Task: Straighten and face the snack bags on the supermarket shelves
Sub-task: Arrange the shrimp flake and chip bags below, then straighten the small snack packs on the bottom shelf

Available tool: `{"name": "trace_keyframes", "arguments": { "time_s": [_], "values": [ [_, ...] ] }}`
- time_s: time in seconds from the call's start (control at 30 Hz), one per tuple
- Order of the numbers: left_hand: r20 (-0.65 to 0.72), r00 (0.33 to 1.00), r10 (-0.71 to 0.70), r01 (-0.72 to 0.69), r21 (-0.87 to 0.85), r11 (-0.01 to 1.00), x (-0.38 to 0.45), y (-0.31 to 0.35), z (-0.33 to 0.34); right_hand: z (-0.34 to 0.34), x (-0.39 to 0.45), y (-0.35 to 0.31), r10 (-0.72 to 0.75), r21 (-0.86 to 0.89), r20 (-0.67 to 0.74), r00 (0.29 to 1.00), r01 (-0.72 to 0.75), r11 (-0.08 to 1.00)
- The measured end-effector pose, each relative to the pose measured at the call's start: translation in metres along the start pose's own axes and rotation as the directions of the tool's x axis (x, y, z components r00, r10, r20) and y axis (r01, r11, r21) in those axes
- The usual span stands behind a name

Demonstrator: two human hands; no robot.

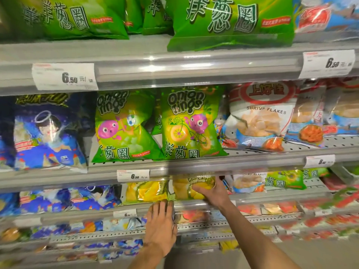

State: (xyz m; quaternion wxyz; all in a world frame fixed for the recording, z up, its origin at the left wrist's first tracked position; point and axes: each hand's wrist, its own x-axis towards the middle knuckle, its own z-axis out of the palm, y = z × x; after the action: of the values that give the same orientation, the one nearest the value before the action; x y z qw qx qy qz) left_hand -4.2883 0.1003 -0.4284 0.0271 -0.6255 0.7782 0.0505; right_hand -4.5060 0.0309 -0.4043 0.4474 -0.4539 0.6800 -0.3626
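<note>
Two yellow potato chip bags stand side by side on the third shelf down. My right hand [211,193] grips the right yellow bag [186,188], fingers across its front and thumb up along its right edge. The left yellow bag [145,192] stands just beside it, upright. My left hand [161,220] is open with straight fingers, its fingertips at the shelf rail right under the left yellow bag, holding nothing. On the shelf above, two green onion rings bags [192,123] lean against each other.
Blue bags [48,133] fill the left of the middle shelf and shrimp flakes bags [260,117] the right. Large green bags [231,22] sit on the top shelf. Clear price rails [174,68] front each shelf. Lower shelves hold small mixed packets, blurred.
</note>
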Motion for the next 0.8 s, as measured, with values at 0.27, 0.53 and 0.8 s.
{"name": "trace_keyframes", "arguments": {
  "time_s": [0.27,0.53,0.8],
  "values": [
    [-0.067,0.998,-0.009,0.008,-0.024,1.0,-0.001,0.002,0.011,-0.004,-0.023,0.012,-0.083,-0.052,-0.082,0.993,0.079,0.996],
    [-0.133,0.989,-0.065,0.055,-0.077,0.995,-0.017,0.019,0.026,-0.024,-0.088,0.074,-0.157,-0.012,-0.268,0.951,0.159,0.987],
    [0.029,0.972,-0.235,0.224,-0.431,0.874,-0.051,0.059,0.1,-0.054,-0.088,0.166,-0.021,-0.09,-0.28,0.96,-0.005,0.996]
  ]
}}
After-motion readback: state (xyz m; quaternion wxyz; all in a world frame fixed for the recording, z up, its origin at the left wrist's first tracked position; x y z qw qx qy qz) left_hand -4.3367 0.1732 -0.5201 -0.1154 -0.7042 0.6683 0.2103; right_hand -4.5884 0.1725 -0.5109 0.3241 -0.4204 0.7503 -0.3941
